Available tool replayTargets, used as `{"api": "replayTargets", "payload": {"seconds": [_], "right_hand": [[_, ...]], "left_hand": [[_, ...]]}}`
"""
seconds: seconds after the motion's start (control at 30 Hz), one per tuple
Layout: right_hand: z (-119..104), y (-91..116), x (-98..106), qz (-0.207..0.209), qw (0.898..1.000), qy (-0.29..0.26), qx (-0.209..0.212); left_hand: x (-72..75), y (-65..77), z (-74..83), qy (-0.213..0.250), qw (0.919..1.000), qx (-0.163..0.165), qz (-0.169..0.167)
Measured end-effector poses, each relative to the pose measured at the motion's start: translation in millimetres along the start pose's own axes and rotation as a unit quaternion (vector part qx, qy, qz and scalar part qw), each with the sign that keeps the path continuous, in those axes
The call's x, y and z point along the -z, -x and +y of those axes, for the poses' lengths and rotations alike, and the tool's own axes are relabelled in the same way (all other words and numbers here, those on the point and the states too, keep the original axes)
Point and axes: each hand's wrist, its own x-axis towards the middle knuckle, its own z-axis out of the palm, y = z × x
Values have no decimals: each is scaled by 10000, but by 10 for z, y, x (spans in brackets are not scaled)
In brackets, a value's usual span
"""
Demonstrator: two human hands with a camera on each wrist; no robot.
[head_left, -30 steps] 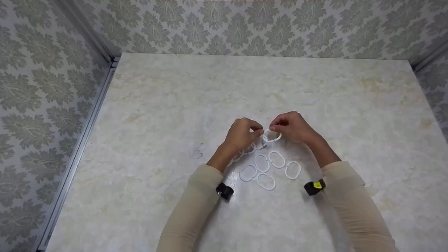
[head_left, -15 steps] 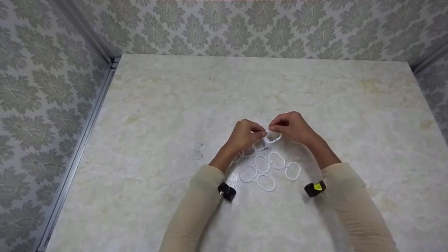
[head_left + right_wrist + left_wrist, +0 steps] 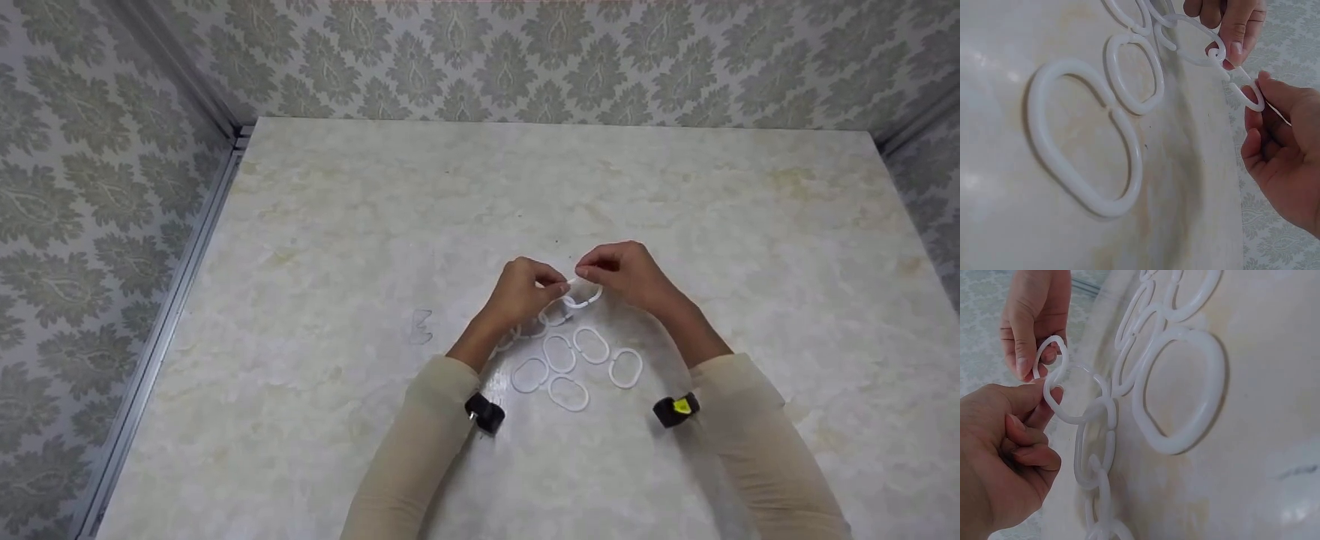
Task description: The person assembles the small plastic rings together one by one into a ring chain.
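White plastic curtain rings, oval with a small gap, form a chain (image 3: 556, 322) that runs beneath my left wrist. My left hand (image 3: 517, 291) pinches the chain's end ring (image 3: 1072, 419) between thumb and fingers. Facing it, my right hand (image 3: 628, 276) pinches another ring (image 3: 1260, 107) at its edge. The two rings pass through each other near the fingertips, and the gap in the right one shows in the right wrist view. Both hands hold them just above the marbled table (image 3: 360, 225). My left fingers partly cover the end ring.
Several loose rings lie flat in front of the hands, among them one at the right (image 3: 641, 367) and one nearest me (image 3: 570, 410). A thin clear jagged-edged piece (image 3: 421, 328) lies left of my left hand. Patterned walls (image 3: 502, 67) border the table.
My left hand has shifted slightly right, closer to the right hand's fingertips. The right hand has barely moved, and the loose rings stay where they were.
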Motion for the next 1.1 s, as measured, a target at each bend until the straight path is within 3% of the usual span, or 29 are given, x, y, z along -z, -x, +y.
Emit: {"api": "replayTargets", "payload": {"seconds": [0.17,0.27,0.33,0.43,0.6,0.7,0.9,1.1], "right_hand": [[-78,104,-14,940,9918,493,717],[-160,191,-54,1180,9810,752,1344],[-210,254,-105,1034,9751,910,1735],[-258,348,-224,494,9683,1097,2187],[-313,473,-447,-643,9544,1514,2492],[-328,502,-564,-1062,9440,1728,2602],[-293,468,-734,-1416,9306,1962,2747],[-250,405,-855,-1414,9143,2285,3032]], "left_hand": [[4,11,3,-15,10000,-43,2],[7,14,2,-34,10000,-32,-30],[9,15,0,-81,9999,-55,-39],[6,14,-8,-143,9999,-86,-37],[-2,16,-20,-94,9999,-75,-72],[-1,22,-19,-36,9999,-84,-58],[-2,26,-12,-2,9999,-121,-18],[-13,34,-12,58,9999,-92,-19]]}}
